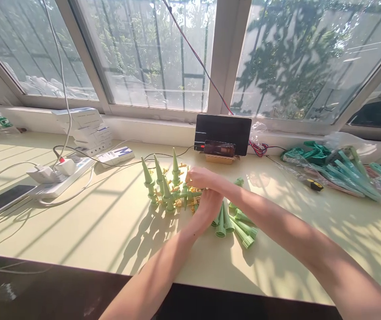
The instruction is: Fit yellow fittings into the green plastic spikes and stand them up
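Several green plastic cone spikes [167, 195] with small yellow valve fittings stand point-up in a cluster on the table. My right hand [198, 177] is closed at the right side of this cluster, fingers pressed together near a yellow fitting; what they grip is too small to make out. Below it, partly covered by my right wrist, my left hand [212, 202] bends inward, and its fingers are hidden. A green piece [190, 194] lies sideways just left of it. More loose green cones [228, 224] lie to the right of my left hand, hollow ends facing me.
A dark tablet [223, 129] stands behind my hands, with a phone [219, 149] leaning before it. White boxes [85, 129] and a cabled power strip [63, 178] occupy the left. Bagged green pieces [346, 173] and a yellow-black object [314, 185] lie right.
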`<state>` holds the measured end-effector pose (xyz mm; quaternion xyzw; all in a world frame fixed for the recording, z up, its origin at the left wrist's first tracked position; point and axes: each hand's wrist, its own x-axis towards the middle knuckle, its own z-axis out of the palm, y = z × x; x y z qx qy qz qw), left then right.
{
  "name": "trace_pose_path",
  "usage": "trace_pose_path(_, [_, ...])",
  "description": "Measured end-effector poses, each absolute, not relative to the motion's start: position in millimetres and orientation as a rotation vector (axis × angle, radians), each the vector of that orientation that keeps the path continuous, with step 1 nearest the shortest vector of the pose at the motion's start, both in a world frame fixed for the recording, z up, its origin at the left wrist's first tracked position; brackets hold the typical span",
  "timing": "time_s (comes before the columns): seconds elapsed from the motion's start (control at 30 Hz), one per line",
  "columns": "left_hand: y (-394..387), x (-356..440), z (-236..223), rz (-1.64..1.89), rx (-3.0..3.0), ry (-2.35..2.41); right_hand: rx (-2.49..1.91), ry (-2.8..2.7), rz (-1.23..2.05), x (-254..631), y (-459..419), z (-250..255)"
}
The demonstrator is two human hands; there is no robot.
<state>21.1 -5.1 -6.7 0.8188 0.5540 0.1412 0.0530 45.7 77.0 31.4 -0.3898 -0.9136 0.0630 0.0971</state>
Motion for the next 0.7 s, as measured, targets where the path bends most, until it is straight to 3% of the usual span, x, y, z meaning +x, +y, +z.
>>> trace_pose_path(0.7, [-6,22,-5,0.331,2.579,1.723,-1.114,-2.687,0.28,68,77,39])
